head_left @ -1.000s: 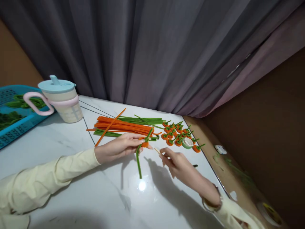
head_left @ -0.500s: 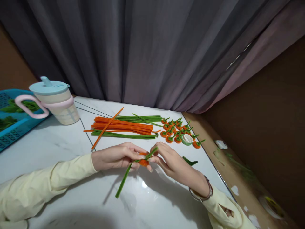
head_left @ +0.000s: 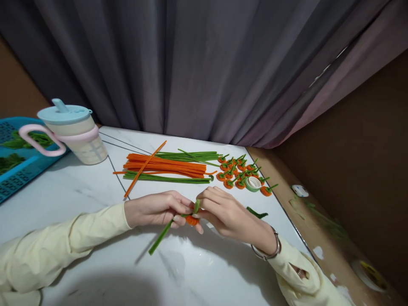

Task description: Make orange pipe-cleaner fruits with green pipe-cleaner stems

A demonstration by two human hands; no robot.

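Over the near part of the table, my left hand (head_left: 161, 208) is closed on a small orange pipe-cleaner pumpkin (head_left: 192, 220), thumb and fingers pinching it. A green pipe cleaner (head_left: 161, 237) crosses the pumpkin; its long end slants down to the left, and a short end stands up between my hands. My right hand (head_left: 225, 212) is closed at the pumpkin's right side, thumb and fingertips on the green pipe cleaner, partly hiding that grip. Just beyond my hands lie orange pipe cleaners (head_left: 165, 165) in a bundle, with green pipe cleaners (head_left: 168, 178) alongside.
Several finished small pumpkins (head_left: 229, 183) with green stems sit at the right, beside a roll of green tape (head_left: 253, 184). A dark green twisted piece (head_left: 256, 213) lies near my right wrist. A lidded cup (head_left: 81, 136) and blue basket (head_left: 28, 180) stand left.
The short green end has swung from leaning right to nearly upright. My right hand has shifted slightly left, closer to my left fingers. The long green end has moved a little left.
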